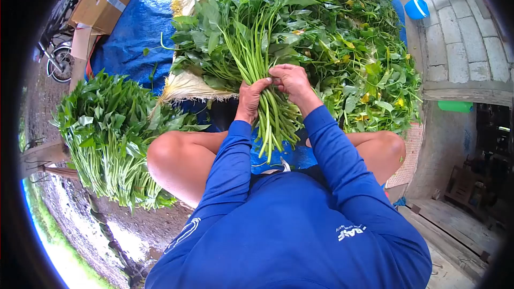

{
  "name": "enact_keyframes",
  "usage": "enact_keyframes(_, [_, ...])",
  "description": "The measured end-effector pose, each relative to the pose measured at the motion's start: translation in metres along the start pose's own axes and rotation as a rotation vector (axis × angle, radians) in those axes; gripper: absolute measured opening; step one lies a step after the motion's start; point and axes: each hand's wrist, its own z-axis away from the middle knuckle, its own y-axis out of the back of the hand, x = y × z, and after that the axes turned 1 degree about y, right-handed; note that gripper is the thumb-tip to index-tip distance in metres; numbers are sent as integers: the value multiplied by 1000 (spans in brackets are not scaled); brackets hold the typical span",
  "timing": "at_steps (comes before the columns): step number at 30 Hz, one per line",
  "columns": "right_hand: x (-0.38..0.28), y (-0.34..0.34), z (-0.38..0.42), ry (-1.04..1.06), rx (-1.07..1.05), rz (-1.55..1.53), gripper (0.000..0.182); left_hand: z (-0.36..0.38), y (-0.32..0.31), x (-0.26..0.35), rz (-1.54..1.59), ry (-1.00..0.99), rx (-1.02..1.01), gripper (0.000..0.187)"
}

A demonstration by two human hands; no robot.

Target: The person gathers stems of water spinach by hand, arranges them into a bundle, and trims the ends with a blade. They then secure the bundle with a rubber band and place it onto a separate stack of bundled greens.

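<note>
A bunch of water spinach is held in front of me, its pale cut stems towards my body and its leaves pointing away. My left hand is closed around the stems from the left side. On the right side of the bunch, my right hand has its fingers pinched together close to my left thumb; whatever is between them is too small to make out. Beyond the hands, a large heap of loose leafy greens lies on a pale woven sack. Some yellowed leaves show among the greens.
Several bundled greens are stacked by my left knee. A blue tarp lies beneath the sack. Back left are a cardboard box and a wheel. A blue pail stands back right, by a block wall.
</note>
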Motion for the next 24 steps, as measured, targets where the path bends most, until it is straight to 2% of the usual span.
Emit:
enact_keyframes(2, [-9, 2, 21, 5, 45, -13, 14, -4, 9, -1, -51, 13, -18, 21])
enact_keyframes(5, [-8, 12, 55, 280, -92, -213, 13, -3, 7, 2, -74, 13, 1, 18])
enact_keyframes(6, [-4, 13, 66, 256, -133, -252, 15, -5, 7, 3, -52, 13, 17, 18])
enact_keyframes(9, [-2, 11, 104, 396, -172, -28, 12, 2, 0, 13, -90, -24, 49, 18])
enact_keyframes(10, [2, 11, 112, 448, -188, -47, 10, 2, 0, 16, -102, -38, 34, 19])
enact_keyframes(13, [-18, 27, 155, 405, -254, -144, 9, 8, -3, 30, -118, -32, 27, 22])
enact_keyframes(14, [-29, 42, 161, 478, -211, -80, 8, 12, -2, 38, -125, -35, 7, 25])
enact_keyframes(16, [-52, 92, 161, 548, 12, -71, 12, 27, -11, 56, -104, -78, -13, 30])
enact_keyframes(17, [-66, 118, 159, 541, 184, 21, 22, 32, -12, 64, -120, -95, -13, 30])
enact_keyframes(18, [-66, 144, 154, 832, 661, 805, 34, 37, -12, 73, -126, -100, -37, 31])
enact_keyframes(19, [-52, 186, 134, 981, 925, 1187, 40, 44, -13, 80, -133, -97, -62, 32])
enact_keyframes(21, [-81, 172, 175, 726, 506, 409, 34, 53, -24, 89, -132, -124, -64, 35])
enact_keyframes(23, [-96, 148, 210, 805, 161, 531, 27, 71, -40, 103, -184, -152, -75, 30])
enact_keyframes(24, [-84, 136, 205, 1029, 62, 617, 23, 74, -45, 105, -173, -174, -91, 29])
